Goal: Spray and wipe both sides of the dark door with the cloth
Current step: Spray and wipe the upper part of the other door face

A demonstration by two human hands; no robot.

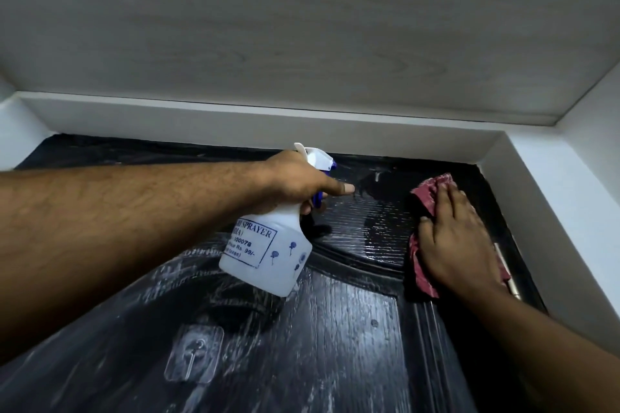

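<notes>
Cloth [426,194] under flat right fingers [449,203]

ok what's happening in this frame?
A person is cleaning the top of a dark door. The left hand grips a white spray bottle, its nozzle aimed at the upper panel. The right hand presses a red cloth flat against the door's upper right corner, beside the hinge. The surface shines wet and streaky. A clear adhesive hook sits at the lower left.
</notes>
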